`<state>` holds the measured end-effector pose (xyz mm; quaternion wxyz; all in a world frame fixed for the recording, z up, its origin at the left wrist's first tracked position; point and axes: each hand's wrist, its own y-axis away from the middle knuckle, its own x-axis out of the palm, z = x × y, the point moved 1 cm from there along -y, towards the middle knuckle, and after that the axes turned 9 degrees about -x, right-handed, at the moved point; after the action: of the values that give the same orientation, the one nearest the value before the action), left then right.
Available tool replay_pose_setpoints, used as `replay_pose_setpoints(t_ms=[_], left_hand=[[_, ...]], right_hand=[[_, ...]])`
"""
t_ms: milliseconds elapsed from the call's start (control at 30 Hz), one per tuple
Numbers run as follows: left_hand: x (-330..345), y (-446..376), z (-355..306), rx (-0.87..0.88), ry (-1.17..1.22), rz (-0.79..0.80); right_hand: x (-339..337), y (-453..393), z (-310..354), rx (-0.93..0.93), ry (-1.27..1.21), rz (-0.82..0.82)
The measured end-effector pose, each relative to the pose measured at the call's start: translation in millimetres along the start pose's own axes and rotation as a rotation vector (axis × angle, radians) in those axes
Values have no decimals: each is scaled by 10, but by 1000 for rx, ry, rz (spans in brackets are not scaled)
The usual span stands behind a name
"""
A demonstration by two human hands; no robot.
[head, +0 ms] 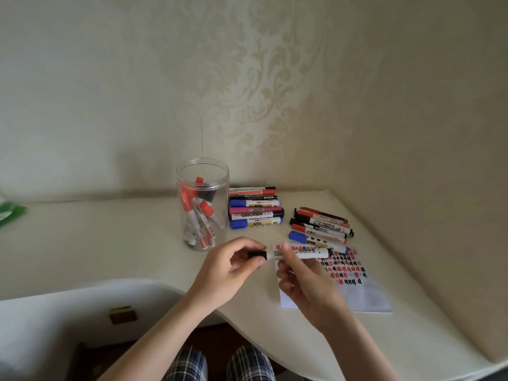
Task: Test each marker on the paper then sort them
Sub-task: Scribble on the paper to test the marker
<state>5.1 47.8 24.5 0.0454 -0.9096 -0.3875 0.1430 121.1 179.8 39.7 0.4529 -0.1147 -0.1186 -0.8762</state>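
Note:
I hold a white marker (305,253) with a black cap level above the table. My left hand (233,266) pinches its black cap end, and my right hand (298,279) grips the barrel. Under my right hand lies the white test paper (365,295), covered with red and black scribbles at its far end. A row of markers (255,207) lies side by side behind the hands. Another loose group of markers (321,226) lies just beyond the paper. A clear plastic jar (203,204) holds several red- and black-capped markers.
The cream table (110,243) meets a patterned wall behind and to the right, and its front edge curves inward near my lap. Something green (11,211) sits at the far left edge. A small brown block (123,316) lies below the table's front edge.

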Motion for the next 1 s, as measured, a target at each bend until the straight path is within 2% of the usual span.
replay_pose_setpoints(t_ms=[100, 133, 300, 600, 733, 867, 1000], left_hand=[[-135, -9, -31, -33, 83, -6], [-185, -6, -51, -44, 118, -26], [-337, -53, -182, -16, 321, -226], [-519, -16, -500, 141, 231, -367], [-793, -98, -751, 168, 200, -442], [-1195, -307, -1186, 263, 202, -586], [-1282, -551, -1339, 274, -9, -666]], right_hand=[[-105, -36, 65, -5, -46, -113], [-132, -41, 79, -24, -18, -106], [46, 21, 41, -193, 325, 110], [653, -68, 49, -483, 526, 127], [834, -149, 157, -532, 558, 110], [714, -247, 197, -568, 566, 27], [554, -315, 87, -539, 608, -3]])
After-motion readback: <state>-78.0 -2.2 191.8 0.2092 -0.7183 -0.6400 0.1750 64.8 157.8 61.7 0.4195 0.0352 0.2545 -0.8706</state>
